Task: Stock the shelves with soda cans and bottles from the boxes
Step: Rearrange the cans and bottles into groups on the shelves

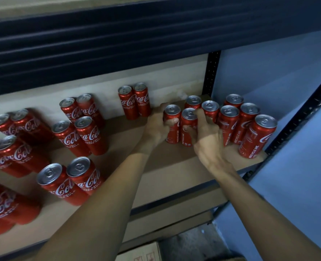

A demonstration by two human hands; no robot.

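Note:
Several slim red soda cans stand upright on a brown shelf board (167,166). My left hand (158,127) grips one can (172,125), fingers curled round its upper side. My right hand (204,134) grips the neighbouring can (188,127), thumb in front and fingers over the top. Both held cans stand on the board at the left end of a tight cluster of cans (246,125) near the shelf's right corner. Pairs of cans (76,132) stand spread over the left half of the shelf.
A dark blue shelf beam (137,38) runs overhead. Black slotted uprights (212,72) stand at the right rear and right front. A blue wall (297,166) is on the right. Below the shelf, a cardboard box (146,253) lies on the floor.

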